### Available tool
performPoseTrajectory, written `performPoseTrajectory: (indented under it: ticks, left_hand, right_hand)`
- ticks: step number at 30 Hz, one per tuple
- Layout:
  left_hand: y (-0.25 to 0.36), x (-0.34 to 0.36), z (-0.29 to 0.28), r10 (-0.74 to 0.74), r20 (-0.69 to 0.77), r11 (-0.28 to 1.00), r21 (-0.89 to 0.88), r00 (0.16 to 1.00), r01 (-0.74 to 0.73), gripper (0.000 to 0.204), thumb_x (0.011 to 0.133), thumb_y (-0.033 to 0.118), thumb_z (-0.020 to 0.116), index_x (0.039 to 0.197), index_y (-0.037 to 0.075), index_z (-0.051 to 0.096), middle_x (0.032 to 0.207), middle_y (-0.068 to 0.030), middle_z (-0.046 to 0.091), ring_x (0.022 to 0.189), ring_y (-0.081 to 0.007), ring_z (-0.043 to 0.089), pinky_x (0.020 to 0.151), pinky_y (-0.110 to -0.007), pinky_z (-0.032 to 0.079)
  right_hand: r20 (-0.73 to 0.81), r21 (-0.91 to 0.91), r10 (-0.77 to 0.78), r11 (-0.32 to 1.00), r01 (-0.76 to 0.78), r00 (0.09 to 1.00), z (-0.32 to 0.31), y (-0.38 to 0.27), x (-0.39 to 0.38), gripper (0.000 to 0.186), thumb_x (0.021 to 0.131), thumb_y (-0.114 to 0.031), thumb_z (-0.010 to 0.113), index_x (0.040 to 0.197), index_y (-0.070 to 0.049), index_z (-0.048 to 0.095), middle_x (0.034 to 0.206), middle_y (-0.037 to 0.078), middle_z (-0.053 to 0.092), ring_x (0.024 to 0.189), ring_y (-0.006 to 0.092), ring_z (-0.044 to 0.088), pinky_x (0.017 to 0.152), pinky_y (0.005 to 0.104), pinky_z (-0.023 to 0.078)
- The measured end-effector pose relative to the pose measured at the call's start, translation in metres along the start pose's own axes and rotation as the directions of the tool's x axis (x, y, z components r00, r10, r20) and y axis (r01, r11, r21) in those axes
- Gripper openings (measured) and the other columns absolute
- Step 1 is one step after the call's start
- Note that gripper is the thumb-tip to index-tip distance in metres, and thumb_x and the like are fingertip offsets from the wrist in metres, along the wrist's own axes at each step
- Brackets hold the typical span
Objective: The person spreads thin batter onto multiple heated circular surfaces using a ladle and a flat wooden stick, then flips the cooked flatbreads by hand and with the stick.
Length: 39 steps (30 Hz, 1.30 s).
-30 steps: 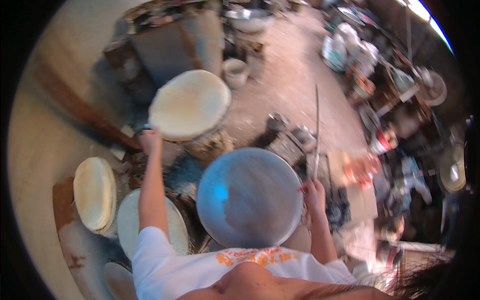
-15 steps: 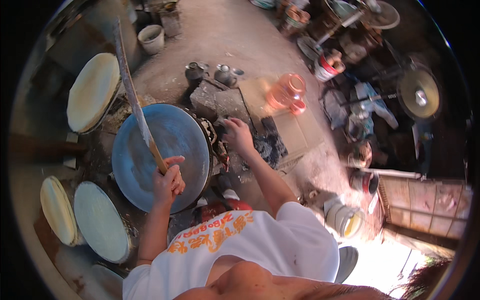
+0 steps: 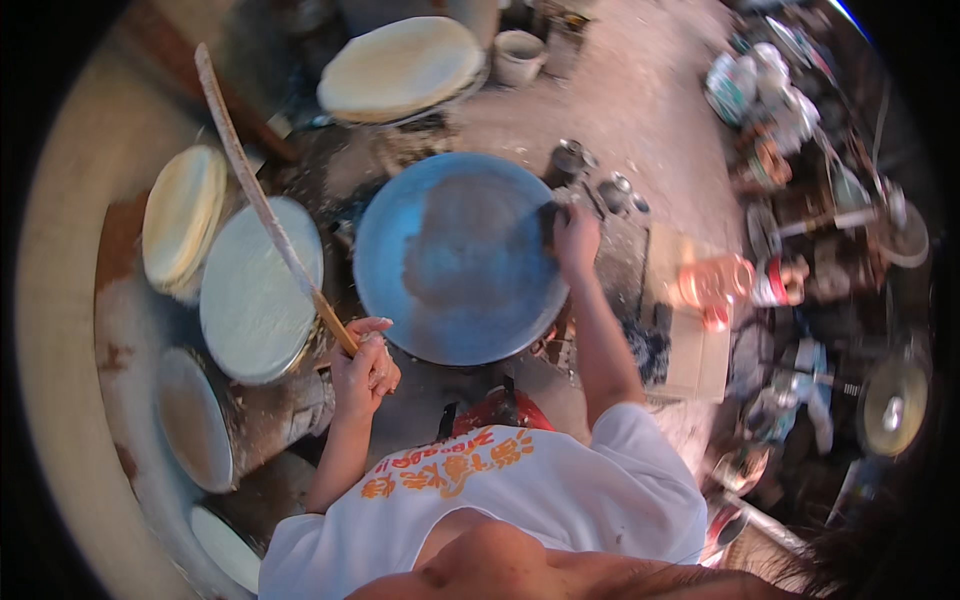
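Note:
A long wooden batter stick point(image 3: 255, 190), coated pale along most of its length, slants up and left from my left hand point(image 3: 367, 372). That hand is closed round its bare lower end. In front of me lies a wide round griddle point(image 3: 385, 240), bluish, with a darker greyish-brown patch across its middle. My right hand point(image 3: 576, 240) is at the griddle's right rim. Its fingers are closed on a small dark pad point(image 3: 547, 222), blurred and partly hidden, which meets the griddle's edge.
Round boards with pale flat rounds stand around: one point(image 3: 405, 70) beyond the griddle, others point(image 3: 262, 290) point(image 3: 185, 215) to its left. Metal pots point(image 3: 615, 190) stand beyond my right hand. At right, an orange translucent jug point(image 3: 715, 280) rests on cardboard point(image 3: 690, 360). A bucket point(image 3: 520, 57) stands far back.
My view has turned left, so the griddle appears further right. My right hand has moved from beside the griddle onto its right rim. The left hand still holds the stick, now left of the griddle.

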<state>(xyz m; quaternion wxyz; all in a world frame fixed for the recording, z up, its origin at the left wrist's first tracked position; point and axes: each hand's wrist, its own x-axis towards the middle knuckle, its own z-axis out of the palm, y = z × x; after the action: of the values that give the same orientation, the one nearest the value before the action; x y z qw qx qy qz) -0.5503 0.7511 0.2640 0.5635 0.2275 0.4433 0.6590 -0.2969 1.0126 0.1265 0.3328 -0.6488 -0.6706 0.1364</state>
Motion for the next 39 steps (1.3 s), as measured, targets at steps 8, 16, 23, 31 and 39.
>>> performPoseTrajectory:
  ticks: [8, 16, 23, 31, 39]
  left_hand:
    - [0.000, -0.051, -0.042, 0.152, -0.422, 0.981, -0.048, 0.894, -0.190, 0.014, 0.092, 0.007, 0.047, 0.102, 0.002, 0.056, 0.046, 0.0022, 0.034, 0.032, -0.0073, 0.030, 0.034, -0.026, 0.030]
    - [0.015, -0.111, -0.043, 0.181, -0.611, 0.946, -0.106, 0.771, -0.306, 0.016, 0.092, 0.004, 0.050, 0.107, 0.001, 0.056, 0.052, 0.0011, 0.038, 0.036, -0.0063, 0.030, 0.036, -0.024, 0.028]
    - [0.025, -0.200, -0.101, 0.278, -0.827, 0.888, 0.027, 0.489, -0.460, 0.017, 0.092, 0.007, 0.046, 0.106, 0.005, 0.055, 0.046, 0.0024, 0.032, 0.032, -0.0082, 0.028, 0.033, -0.026, 0.026]
    - [0.054, -0.341, -0.241, 0.375, -0.912, 0.800, 0.226, 0.169, -0.555, 0.015, 0.091, 0.008, 0.049, 0.105, 0.004, 0.054, 0.047, 0.0034, 0.033, 0.033, -0.0062, 0.028, 0.032, -0.024, 0.028]
    - [0.095, -0.381, -0.336, 0.331, -0.943, 0.715, 0.225, 0.036, -0.662, 0.011, 0.092, 0.009, 0.049, 0.101, 0.005, 0.054, 0.044, 0.0030, 0.031, 0.030, -0.0070, 0.027, 0.031, -0.024, 0.026]
  right_hand:
    - [0.515, 0.079, -0.733, 0.557, 0.826, 0.445, 0.154, -0.222, 0.017, 0.018, 0.073, -0.018, 0.055, 0.081, -0.011, 0.070, 0.085, 0.011, 0.067, 0.084, 0.0305, 0.062, 0.074, 0.0422, 0.046]
    - [0.146, 0.842, -0.840, -0.171, 0.511, -0.522, 0.047, -0.164, -0.144, 0.011, 0.067, -0.004, 0.058, 0.076, -0.010, 0.058, 0.075, 0.010, 0.055, 0.076, 0.0269, 0.058, 0.062, 0.0422, 0.045]
    - [0.025, 0.950, -0.967, 0.102, 0.294, 0.253, 0.109, -0.386, -0.277, 0.019, 0.078, -0.002, 0.066, 0.097, -0.004, 0.066, 0.095, 0.016, 0.063, 0.087, 0.0331, 0.062, 0.074, 0.0375, 0.050]
    - [-0.018, 0.617, -0.930, 0.278, 0.736, 0.367, 0.288, -0.526, -0.391, 0.013, 0.084, -0.015, 0.055, 0.077, -0.007, 0.062, 0.073, 0.014, 0.062, 0.070, 0.0336, 0.062, 0.061, 0.0454, 0.050]
    - [0.403, 0.280, -0.888, 0.352, 0.893, 0.224, 0.387, -0.696, -0.401, 0.017, 0.081, -0.026, 0.059, 0.079, -0.010, 0.066, 0.082, 0.012, 0.067, 0.079, 0.0296, 0.065, 0.067, 0.0433, 0.053]
